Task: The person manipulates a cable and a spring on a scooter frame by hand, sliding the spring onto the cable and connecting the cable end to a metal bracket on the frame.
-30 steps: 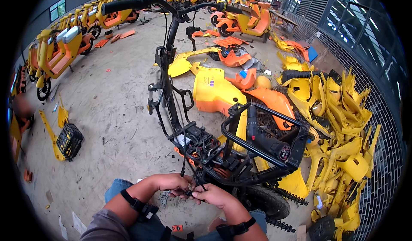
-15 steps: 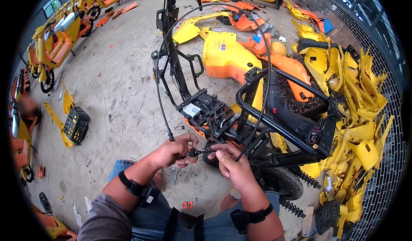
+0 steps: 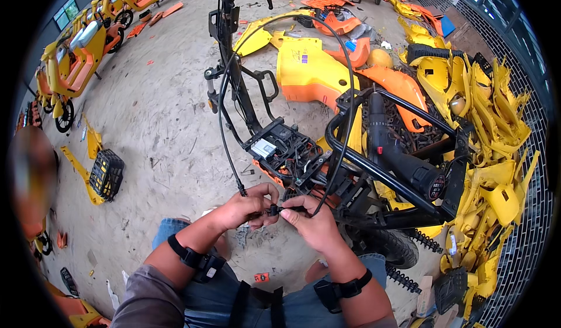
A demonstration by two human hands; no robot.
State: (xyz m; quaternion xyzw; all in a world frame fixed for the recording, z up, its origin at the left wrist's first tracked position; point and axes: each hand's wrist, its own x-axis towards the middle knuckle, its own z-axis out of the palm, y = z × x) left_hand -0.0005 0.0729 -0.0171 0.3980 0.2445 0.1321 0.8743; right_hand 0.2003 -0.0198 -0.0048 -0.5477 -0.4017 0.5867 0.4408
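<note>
A black cable (image 3: 241,188) rises from my left hand, loops high over the scooter frame and comes down to my right hand. My left hand (image 3: 250,204) is closed around one end of it, fingers curled. At those fingertips sits a small black fitting (image 3: 273,210). My right hand (image 3: 311,216) pinches the thin part of the cable just right of the fitting, thumb against forefinger. Both hands nearly meet in front of the stripped black scooter frame (image 3: 374,170). An open tray of wiring and electronics (image 3: 280,153) lies just beyond them. My fingers partly hide the cable ends.
A black power tool (image 3: 403,155) rests at the frame. Yellow body panels (image 3: 497,176) are heaped along the brick wall at right. A black basket (image 3: 106,173) lies on the sandy floor, left. Yellow scooters (image 3: 73,65) stand far left. A blurred shape (image 3: 34,176) is at the left edge.
My hands have drawn closer together, the right one moving toward the fitting in the left. The cable loop has shifted slightly left. The blurred shape at the left edge looks larger.
</note>
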